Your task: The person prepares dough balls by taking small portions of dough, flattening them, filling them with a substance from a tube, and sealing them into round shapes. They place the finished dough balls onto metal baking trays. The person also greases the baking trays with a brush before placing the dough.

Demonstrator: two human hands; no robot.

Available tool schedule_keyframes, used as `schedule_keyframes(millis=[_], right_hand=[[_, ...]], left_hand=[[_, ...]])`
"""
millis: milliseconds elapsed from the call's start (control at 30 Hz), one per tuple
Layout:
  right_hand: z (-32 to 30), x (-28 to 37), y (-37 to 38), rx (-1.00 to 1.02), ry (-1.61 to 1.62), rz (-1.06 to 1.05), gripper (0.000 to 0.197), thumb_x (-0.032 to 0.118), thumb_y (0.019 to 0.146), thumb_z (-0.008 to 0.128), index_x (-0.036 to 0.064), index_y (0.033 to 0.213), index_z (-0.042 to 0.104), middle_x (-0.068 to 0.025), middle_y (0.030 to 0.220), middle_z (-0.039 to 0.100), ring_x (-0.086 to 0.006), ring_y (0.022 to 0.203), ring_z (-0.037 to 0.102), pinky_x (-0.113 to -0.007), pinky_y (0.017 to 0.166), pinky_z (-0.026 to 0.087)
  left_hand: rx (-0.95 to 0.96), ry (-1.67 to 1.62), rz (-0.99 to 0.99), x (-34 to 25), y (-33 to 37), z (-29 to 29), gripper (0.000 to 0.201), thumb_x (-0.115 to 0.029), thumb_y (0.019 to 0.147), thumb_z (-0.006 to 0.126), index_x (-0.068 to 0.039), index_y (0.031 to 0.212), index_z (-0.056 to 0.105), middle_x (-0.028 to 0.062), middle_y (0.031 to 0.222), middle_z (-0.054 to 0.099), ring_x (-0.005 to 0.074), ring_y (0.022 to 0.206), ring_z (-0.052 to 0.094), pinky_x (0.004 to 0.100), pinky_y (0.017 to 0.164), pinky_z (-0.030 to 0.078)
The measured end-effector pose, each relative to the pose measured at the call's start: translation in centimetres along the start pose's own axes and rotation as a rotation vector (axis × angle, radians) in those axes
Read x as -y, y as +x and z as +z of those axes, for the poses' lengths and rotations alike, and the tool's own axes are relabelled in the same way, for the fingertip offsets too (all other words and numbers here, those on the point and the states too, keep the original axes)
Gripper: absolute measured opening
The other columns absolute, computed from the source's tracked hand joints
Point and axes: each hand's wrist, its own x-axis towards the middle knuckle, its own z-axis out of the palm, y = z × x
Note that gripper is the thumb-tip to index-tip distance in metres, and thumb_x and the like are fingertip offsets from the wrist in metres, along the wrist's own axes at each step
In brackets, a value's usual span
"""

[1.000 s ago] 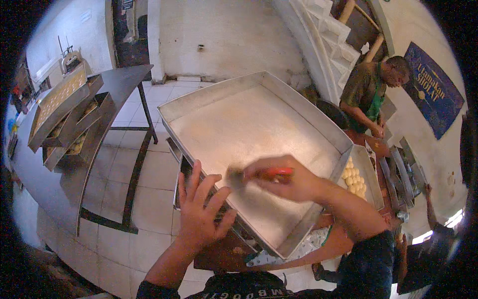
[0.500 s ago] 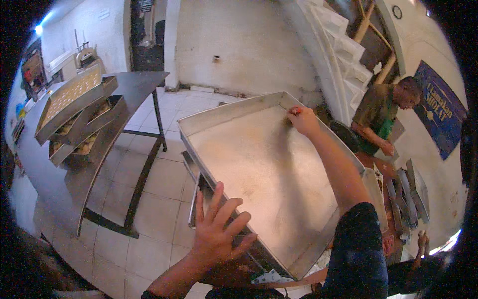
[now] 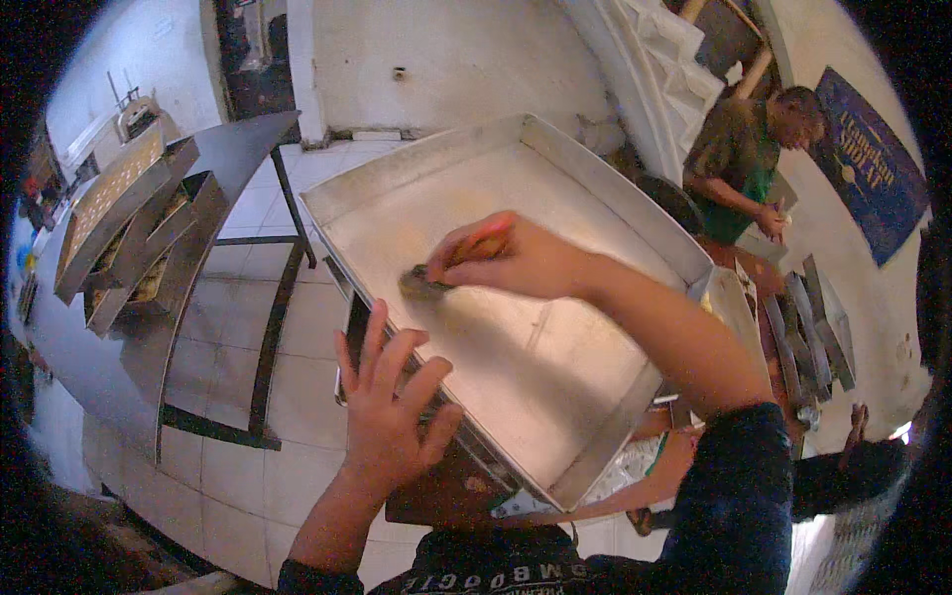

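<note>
Progress: brushing appears under way, with the brush (image 3: pixel 421 286) at 9 o'clock on the floor of the metal pan (image 3: pixel 476 188). The pan occupies the centre of the view. Right hand (image 3: pixel 511 258): grip closed around the brush's red handle. Left hand (image 3: pixel 389 412): fingers spread apart at the pan's rim, 8 o'clock; firm contact cannot be confirmed. Yellowish patches mark the pan floor; the extent covered, and any remainder, cannot be determined. No food pieces are visible inside the pan; stacked trays (image 3: pixel 114 213) stand toward 10 o'clock.
</note>
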Motion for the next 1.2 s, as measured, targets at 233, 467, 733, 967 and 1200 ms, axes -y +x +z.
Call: schedule_keyframes(millis=[233,467,733,967,1200], right_hand=[[-3.0,1.2,-12.7,-0.189,-0.421,0.293,0.017,0.011,0.083,0.057,0.0022,0.096,0.062,-0.0098,0.096,0.064,-0.0162,0.089,0.059,-0.03,0.081,0.046],[-5.2,3.5,-17.5,-0.199,0.196,0.018,0.019,0.017,0.084,0.058,0.0025,0.095,0.062,-0.0065,0.096,0.063,-0.0158,0.091,0.058,-0.029,0.084,0.045],[-26.7,-5.3,-28.8,-1.227,-0.18,-0.047,0.031,0.016,0.079,0.063,0.0028,0.106,0.056,-0.0074,0.094,0.061,-0.014,0.083,0.057,-0.027,0.076,0.046],[-34.9,-29.0,-32.7,-1.142,-0.337,0.357,0.017,0.01,0.07,0.069,0.0046,0.082,0.059,-0.005,0.074,0.06,-0.0157,0.07,0.057,-0.028,0.064,0.046],[-33.6,-34.1,-27.5,-0.744,-0.516,0.667,0.031,0.03,0.068,0.066,0.0018,0.081,0.064,-0.0157,0.081,0.065,-0.0265,0.08,0.063,-0.035,0.075,0.048]], left_hand=[[-0.025,-0.016,0.013,-0.7,0.4,0.0,0.022,-0.024,0.073,0.056,-0.011,0.091,0.058,0.0121,0.115,0.047,0.0427,0.128,0.028,0.0643,0.1,0.01],[-0.065,-0.009,0.023,-0.6,-0.3,1.2,0.025,-0.022,0.079,0.047,-0.007,0.096,0.056,0.0157,0.123,0.044,0.0418,0.128,0.027,0.0537,0.104,0.017],[-0.485,0.179,-0.42,-2.5,-5.7,2.4,0.055,-0.035,0.092,0.041,-0.003,0.135,0.029,0.0142,0.141,0.027,0.0304,0.132,0.023,0.0465,0.106,0.018],[-0.441,0.4,-0.589,-3.4,-18.6,2.8,0.05,-0.031,0.09,0.045,-0.002,0.129,0.036,0.0176,0.131,0.039,0.0319,0.121,0.037,0.0449,0.098,0.031],[-0.286,0.885,-0.72,-15.1,-15.1,3.5,0.044,-0.031,0.084,0.061,0.002,0.111,0.053,0.0253,0.127,0.037,0.042,0.116,0.037,0.051,0.095,0.034]])
